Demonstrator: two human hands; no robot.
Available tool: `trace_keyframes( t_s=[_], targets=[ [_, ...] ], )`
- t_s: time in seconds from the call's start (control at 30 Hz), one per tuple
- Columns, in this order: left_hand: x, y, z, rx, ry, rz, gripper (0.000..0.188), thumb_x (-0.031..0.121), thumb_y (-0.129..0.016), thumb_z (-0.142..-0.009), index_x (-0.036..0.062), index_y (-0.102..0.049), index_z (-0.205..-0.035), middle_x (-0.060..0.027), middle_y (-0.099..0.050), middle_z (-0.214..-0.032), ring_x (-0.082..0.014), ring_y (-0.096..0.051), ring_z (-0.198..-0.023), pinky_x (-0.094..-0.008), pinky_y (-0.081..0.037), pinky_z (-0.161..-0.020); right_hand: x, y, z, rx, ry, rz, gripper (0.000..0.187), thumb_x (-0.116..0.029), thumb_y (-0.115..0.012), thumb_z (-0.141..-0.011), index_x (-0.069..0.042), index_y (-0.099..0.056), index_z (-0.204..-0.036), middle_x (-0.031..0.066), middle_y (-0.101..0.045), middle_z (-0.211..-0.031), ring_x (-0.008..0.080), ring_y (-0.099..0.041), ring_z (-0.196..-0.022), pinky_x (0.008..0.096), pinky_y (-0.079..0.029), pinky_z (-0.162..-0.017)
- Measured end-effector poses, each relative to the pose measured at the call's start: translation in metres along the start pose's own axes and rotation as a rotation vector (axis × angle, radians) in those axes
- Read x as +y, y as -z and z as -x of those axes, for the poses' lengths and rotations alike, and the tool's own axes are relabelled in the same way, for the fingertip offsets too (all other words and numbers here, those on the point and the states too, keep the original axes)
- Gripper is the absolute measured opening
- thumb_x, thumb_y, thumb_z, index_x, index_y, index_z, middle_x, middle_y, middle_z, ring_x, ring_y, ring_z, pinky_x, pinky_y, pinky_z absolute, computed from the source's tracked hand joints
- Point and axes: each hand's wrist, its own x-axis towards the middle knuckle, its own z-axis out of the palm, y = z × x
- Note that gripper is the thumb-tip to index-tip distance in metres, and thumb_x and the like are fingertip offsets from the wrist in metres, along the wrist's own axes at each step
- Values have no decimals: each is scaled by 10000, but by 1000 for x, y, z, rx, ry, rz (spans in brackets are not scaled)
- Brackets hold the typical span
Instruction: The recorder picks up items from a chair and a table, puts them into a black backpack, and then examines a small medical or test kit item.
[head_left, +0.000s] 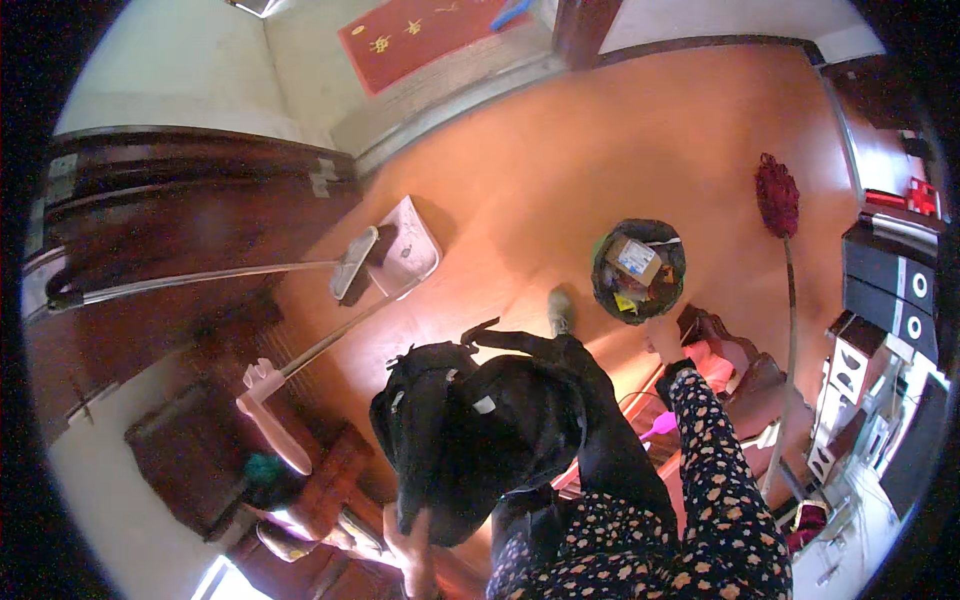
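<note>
A black backpack (pixel 470 430) with a loose strap hangs in front of my body, slightly left of the middle. My left hand (pixel 410 545) is at its lower left edge, closed on the dark fabric; part of the fingers is hidden. On the right, my floral-sleeved arm reaches forward to a round trash bin (pixel 600 285) with a dark liner. My right hand (pixel 662 338) meets the bin's near rim and looks closed on it, though its fingers are small and unclear. Inside the bin lie a cardboard box (pixel 637 260) and other litter.
A pink dustpan (pixel 408 245) and a long-handled broom (pixel 355 265) are at the left, by dark wooden furniture (pixel 180 220). A dark red mop (pixel 777 195) lies on the orange floor at the right. My shoe (pixel 561 311) shows beside the bin. Black speakers (pixel 890 285) stand far right.
</note>
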Motion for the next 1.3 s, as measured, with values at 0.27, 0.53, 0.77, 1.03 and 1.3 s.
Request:
trace_keyframes(
  t_s=[0.27,0.53,0.77,1.03,1.3],
  targets=[
    [36,-11,6,43,63,-65,196,-6,-674,-724,30,-540,-863,2,-528,-759,-93,-468,-699,-235,-415,-640,-281,-33,15,-467,-584,-554,395,-401,-571,-860,-74,-595,-1080,75,-638,-842,168,-608,-744,316,-494,-575],
    [70,-4,-13,43,-65,165,184,12,-680,-732,25,-534,-843,9,-503,-723,-78,-442,-671,-230,-401,-616,-421,12,22,-601,-88,-387,639,-329,-739,-738,3,-516,-1237,125,-623,-1103,218,-584,-1023,329,-432,-921],
    [114,-9,-43,81,-273,364,121,43,-648,-789,15,-559,-867,21,-520,-741,-68,-448,-664,-212,-379,-603,-460,65,3,-256,36,-354,457,-140,-643,-749,-10,-550,-1178,111,-624,-892,192,-593,-832,315,-470,-775],
    [153,-4,-79,117,-358,492,212,57,-603,-829,-17,-590,-1027,-20,-588,-836,-98,-518,-752,-233,-422,-690,-562,136,-39,-65,164,-355,475,-133,-664,-763,17,-524,-1191,159,-635,-1005,209,-601,-948,324,-464,-840],
    [167,0,-171,39,-498,482,266,100,-610,-846,-6,-586,-1090,-46,-599,-881,-122,-523,-802,-265,-436,-738,-682,157,-68,109,230,-409,464,-113,-619,-809,46,-486,-1224,162,-591,-1130,234,-572,-1036,323,-432,-916]
  ],
)
